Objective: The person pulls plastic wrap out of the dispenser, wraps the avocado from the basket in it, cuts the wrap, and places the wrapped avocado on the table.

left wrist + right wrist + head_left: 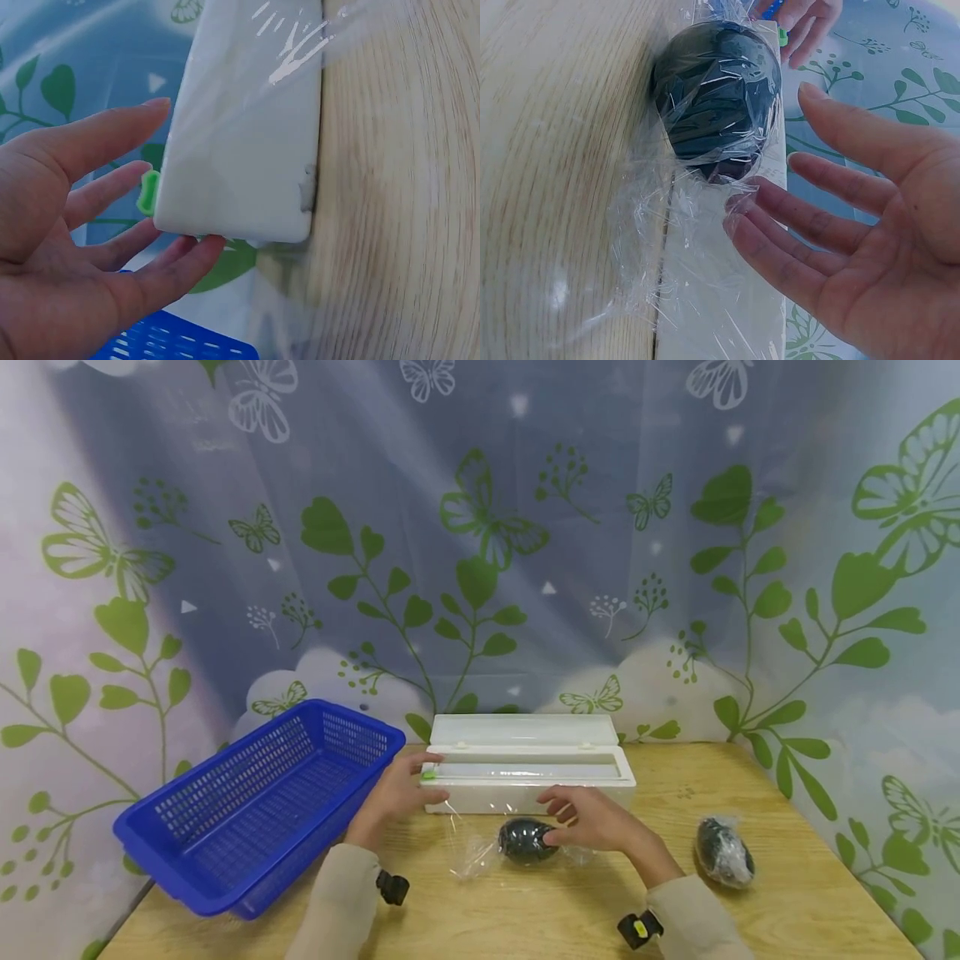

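Observation:
A white cling film dispenser box (528, 795) stands mid-table, lid raised. My left hand (397, 793) is at its left end, thumb and fingers spread; in the left wrist view, fingertips (214, 244) touch or nearly touch the end, beside a small green tab (149, 193). In front of the box lies a dark, glossy oval thing, perhaps an avocado (525, 841), wrapped in clear cling film (641, 225) with loose ends spread out. My right hand (596, 820) hovers at its right side, fingers loosely bent and apart, some fingertips at the film's edge.
A blue plastic basket (217, 893) stands at the left of the wooden table (465, 935). At the right lies a second dark oval thing wrapped in film (723, 852). A patterned curtain (600, 610) hangs behind the table.

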Demonstrator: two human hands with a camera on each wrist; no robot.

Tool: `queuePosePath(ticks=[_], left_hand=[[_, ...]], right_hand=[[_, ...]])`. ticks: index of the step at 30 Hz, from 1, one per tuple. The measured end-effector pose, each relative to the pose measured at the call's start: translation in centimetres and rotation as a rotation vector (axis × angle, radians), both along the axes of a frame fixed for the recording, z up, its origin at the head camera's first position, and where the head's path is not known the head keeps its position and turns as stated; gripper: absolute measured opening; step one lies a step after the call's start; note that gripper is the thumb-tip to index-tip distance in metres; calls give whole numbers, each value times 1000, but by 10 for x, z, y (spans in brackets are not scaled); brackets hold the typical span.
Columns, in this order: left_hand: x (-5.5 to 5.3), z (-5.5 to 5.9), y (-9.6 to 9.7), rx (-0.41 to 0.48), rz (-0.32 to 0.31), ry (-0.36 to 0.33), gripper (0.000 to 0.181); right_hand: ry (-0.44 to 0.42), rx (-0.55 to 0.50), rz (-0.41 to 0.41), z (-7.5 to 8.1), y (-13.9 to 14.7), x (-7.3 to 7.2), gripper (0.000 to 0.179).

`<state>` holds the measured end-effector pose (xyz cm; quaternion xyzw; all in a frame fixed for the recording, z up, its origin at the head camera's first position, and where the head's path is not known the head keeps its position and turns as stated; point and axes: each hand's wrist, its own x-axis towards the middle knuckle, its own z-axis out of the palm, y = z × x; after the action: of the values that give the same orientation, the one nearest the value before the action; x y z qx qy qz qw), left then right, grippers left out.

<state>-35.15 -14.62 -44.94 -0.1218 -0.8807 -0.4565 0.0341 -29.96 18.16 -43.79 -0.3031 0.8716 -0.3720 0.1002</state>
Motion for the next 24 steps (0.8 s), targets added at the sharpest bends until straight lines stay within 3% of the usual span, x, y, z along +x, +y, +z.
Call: queuePosePath(ticks=[7,13,24], left_hand=[[-10,-4,-5,22,25,-55,54],[-15,-9,-9,53,26,-60,50],[-20,-25,-9,111,-12,44,63]], right_hand=[[2,10,-6,0,0,-1,53],[-2,12,-13,0,-1,-1,52],[-7,-4,-2,-1,0,-1,52]])
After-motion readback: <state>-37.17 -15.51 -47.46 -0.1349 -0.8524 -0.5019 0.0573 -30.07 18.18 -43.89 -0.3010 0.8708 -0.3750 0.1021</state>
